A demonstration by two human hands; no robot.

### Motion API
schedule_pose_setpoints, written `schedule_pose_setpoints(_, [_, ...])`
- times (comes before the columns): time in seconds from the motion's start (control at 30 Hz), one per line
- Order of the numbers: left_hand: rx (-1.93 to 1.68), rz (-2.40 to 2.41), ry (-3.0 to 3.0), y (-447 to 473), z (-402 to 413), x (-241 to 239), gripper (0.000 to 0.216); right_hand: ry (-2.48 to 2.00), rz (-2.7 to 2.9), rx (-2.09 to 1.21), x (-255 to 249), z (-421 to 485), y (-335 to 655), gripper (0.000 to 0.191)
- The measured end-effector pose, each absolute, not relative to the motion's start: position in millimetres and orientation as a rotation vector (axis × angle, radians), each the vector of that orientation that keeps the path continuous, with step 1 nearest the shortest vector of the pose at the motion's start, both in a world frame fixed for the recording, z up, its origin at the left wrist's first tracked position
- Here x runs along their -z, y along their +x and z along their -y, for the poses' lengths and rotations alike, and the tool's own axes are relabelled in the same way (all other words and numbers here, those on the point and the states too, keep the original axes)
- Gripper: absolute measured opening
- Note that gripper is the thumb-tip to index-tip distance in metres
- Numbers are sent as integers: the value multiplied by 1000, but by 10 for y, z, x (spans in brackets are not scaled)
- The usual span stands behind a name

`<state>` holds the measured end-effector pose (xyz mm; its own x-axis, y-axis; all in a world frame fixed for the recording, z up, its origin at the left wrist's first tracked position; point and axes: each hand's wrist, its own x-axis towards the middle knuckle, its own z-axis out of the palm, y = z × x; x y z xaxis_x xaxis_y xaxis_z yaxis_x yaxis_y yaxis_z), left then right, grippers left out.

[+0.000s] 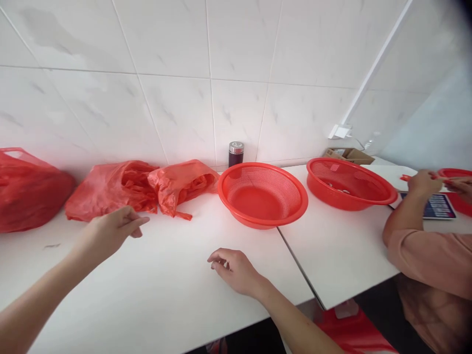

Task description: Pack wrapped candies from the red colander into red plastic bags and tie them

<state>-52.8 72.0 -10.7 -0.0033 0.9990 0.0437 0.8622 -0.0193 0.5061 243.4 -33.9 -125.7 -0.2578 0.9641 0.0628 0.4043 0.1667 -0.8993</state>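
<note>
My left hand (113,227) hovers over the white table in front of the red plastic bags, fingers loosely bent, thumb a little apart, nothing visible in it. Nearest to it is a crumpled red plastic bag (105,189); a smaller red plastic bag (180,184) lies just to its right. My right hand (236,270) is low over the table, loosely curled with a gap between thumb and fingers, and seems to hold nothing. Beyond it stands a round red plastic basket (258,204) with mesh sides and no contents showing. Neither hand touches the bags or the basket.
A full red bag (33,196) sits far left. Against the tiled wall stands a dark flask (236,153). To the right, a second red basket (350,189) holds small pale pieces, near a cardboard box (350,155). A co-worker's arm (409,211) reaches over a tablet-like panel (438,206).
</note>
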Motion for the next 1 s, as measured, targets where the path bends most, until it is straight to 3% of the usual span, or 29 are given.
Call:
schedule_pose_setpoints(0.3, [-757,-1725,1806,-80,-1123,773,37,-1283,1782,-986,1202,96,2576,20])
schedule_pose_setpoints(0.43, [-942,-1842,1869,11,-1129,1045,41,-1261,1825,-823,1153,-514,2323,18])
schedule_pose_setpoints(0.6, [-1174,-1913,2202,114,-1257,983,42,-1332,1747,-641,1082,-1429,1868,29])
schedule_pose_setpoints(0.73, [-1035,-1824,2530,157,-1619,872,51,-1370,1756,-582,1115,-1909,1612,43])
schedule_pose_setpoints(0.9, [-820,-1810,2665,109,-2065,897,71,-1304,1881,-607,1310,-2118,1601,17])
schedule_pose_setpoints(1.0, [-785,-1824,2664,74,-2193,905,70,-1345,1853,-550,1407,-2126,1673,16])
